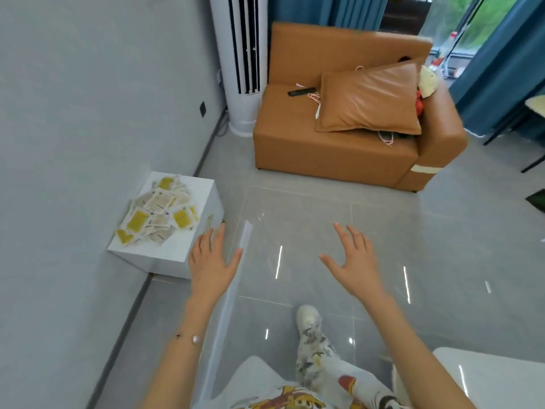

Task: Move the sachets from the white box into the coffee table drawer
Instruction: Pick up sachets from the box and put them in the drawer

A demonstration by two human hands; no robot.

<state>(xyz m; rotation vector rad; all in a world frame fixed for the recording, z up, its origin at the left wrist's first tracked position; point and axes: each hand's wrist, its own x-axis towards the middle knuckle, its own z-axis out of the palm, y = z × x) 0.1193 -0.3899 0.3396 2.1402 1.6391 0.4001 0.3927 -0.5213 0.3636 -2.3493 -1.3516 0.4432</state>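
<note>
A white box (188, 249) stands on the floor against the left wall. Several yellow and cream sachets (159, 212) lie in a loose heap on its top. My left hand (211, 262) hovers just right of the box's near corner, fingers straight and spread, holding nothing. My right hand (355, 261) is held out over the floor further right, also spread and empty. A white rounded table corner (489, 376) shows at the bottom right; no drawer is visible.
A tan sofa (339, 154) with a cushion (371, 101) and a remote (300, 92) stands ahead. A tall white air conditioner (241, 69) stands by the wall. Glossy grey floor tiles (309, 225) lie between. My foot (308, 317) steps forward.
</note>
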